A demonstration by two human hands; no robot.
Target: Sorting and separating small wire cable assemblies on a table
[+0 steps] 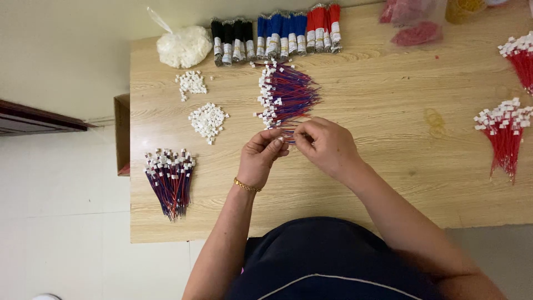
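My left hand (pixel 261 156) and my right hand (pixel 325 145) meet over the middle of the wooden table (pixel 388 111), fingertips pinched together on a thin red and blue wire piece (pixel 287 135). Just beyond the hands lies a fan-shaped pile of red and blue wires with white connectors (pixel 286 94). A gold bracelet circles my left wrist. Two small heaps of loose white connectors (pixel 208 120) lie to the left of my hands.
A finished bundle of red and blue wires (pixel 171 179) lies at the near left. Black, blue and red wire bundles (pixel 277 34) line the far edge beside a bag of white connectors (pixel 183 45). Red wire piles (pixel 505 130) sit at the right.
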